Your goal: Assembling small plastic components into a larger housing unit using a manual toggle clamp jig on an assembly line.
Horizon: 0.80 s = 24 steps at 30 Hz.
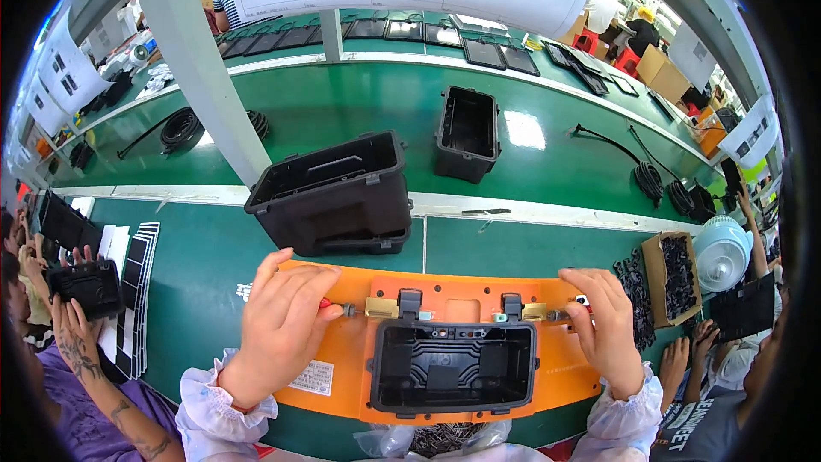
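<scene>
Your left hand (282,321) closes its grip on a red-handled clamp lever (335,306), and your right hand (605,325) pinches the matching lever (560,315). Between them the open black plastic case (453,366) sits seated in the orange fixture (342,359) on the green desk (205,265), its long axis running left to right, both hands about equally near.

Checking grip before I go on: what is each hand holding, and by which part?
The left hand grips a red-handled clamp lever on the orange fixture; the right hand grips the matching lever. Neither holds the black box.
</scene>
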{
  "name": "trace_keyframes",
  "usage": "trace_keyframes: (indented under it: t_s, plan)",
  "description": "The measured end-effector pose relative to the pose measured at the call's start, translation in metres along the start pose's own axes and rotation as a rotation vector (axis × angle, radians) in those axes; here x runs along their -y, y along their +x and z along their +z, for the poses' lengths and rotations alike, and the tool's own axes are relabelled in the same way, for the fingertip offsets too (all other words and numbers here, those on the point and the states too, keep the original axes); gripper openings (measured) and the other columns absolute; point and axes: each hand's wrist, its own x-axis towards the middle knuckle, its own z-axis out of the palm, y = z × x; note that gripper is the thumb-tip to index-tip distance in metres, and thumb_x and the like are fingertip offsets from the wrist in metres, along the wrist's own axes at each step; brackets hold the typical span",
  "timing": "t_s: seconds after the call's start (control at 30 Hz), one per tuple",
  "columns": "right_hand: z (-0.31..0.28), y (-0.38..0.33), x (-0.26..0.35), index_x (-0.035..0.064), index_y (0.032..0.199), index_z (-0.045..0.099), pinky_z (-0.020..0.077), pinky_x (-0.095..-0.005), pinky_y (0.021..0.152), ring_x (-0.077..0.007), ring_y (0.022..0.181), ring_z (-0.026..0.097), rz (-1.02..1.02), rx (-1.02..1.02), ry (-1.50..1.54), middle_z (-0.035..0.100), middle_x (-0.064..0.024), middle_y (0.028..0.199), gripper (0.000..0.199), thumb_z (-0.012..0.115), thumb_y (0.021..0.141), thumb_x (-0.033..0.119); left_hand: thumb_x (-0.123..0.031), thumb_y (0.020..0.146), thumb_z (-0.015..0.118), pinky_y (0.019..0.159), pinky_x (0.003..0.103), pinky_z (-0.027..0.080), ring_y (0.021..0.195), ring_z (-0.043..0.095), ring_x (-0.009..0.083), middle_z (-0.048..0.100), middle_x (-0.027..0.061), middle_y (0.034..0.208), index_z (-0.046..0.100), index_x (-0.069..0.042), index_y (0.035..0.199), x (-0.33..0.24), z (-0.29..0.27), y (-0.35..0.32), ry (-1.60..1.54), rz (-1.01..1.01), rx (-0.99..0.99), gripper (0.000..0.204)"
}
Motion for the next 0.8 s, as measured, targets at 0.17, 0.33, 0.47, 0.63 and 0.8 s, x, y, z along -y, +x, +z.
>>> trace_keyframes:
  t_s: [0.17, 0.33, 0.47, 0.63, 0.8]
  plan:
    - [0.004, 0.010, 0.005, -0.0036, 0.118, 0.064, 0.0542, -0.0426, 0.082, -0.0348, 0.095, 0.067, -0.037, 0.012, -0.011, 0.071, -0.0163, 0.106, 0.036, 0.074, 0.084, 0.004, -0.009, 0.092, 0.070, 0.104, 0.057, 0.045, 0.099, 0.069, 0.0299, 0.070, 0.0124, 0.106, 0.062, -0.002, 0.114, 0.001, -0.001, -0.002, 0.085, 0.018, 0.009, 0.023]
    - [0.006, 0.000, -0.004, -0.0019, 0.117, 0.065, 0.0562, -0.0368, 0.070, -0.0299, 0.079, 0.070, 0.031, -0.133, 0.021, 0.072, -0.0148, 0.093, 0.028, 0.067, 0.089, -0.005, -0.007, 0.084, 0.078, 0.103, 0.057, 0.045, 0.088, 0.069, 0.0281, 0.070, 0.0114, 0.096, 0.063, -0.002, 0.109, 0.010, -0.005, -0.006, 0.091, 0.039, -0.050, 0.030]
    - [-0.015, -0.024, -0.039, 0.0001, 0.123, 0.061, 0.0507, -0.0241, 0.066, -0.0100, 0.074, 0.062, 0.458, -0.667, 0.256, 0.068, -0.0069, 0.092, 0.023, 0.049, 0.109, 0.013, 0.000, 0.090, 0.069, 0.109, 0.051, 0.045, 0.094, 0.070, 0.0245, 0.073, 0.0110, 0.095, 0.065, -0.001, 0.111, 0.031, -0.033, -0.016, 0.222, -0.115, -0.417, 0.022]
    - [-0.028, -0.114, -0.136, 0.0034, 0.124, 0.062, 0.0477, -0.0210, 0.057, -0.0065, 0.069, 0.059, 0.805, -0.662, 0.560, 0.067, -0.0040, 0.088, 0.026, 0.055, 0.108, 0.023, -0.016, 0.110, 0.045, 0.085, 0.028, 0.052, 0.088, 0.066, 0.0156, 0.070, 0.0099, 0.096, 0.060, 0.003, 0.124, 0.101, -0.059, -0.046, -0.050, -0.550, -0.635, 0.028]
    - [-0.017, -0.129, -0.141, 0.0016, 0.122, 0.064, 0.0562, -0.0290, 0.065, -0.0164, 0.078, 0.067, 1.073, -0.410, 0.641, 0.070, -0.0099, 0.099, 0.033, 0.053, 0.108, 0.029, -0.019, 0.110, 0.046, 0.087, 0.036, 0.052, 0.092, 0.068, 0.0274, 0.070, 0.0155, 0.101, 0.061, 0.003, 0.125, 0.132, -0.083, -0.109, 0.196, -0.820, 0.040, 0.031]
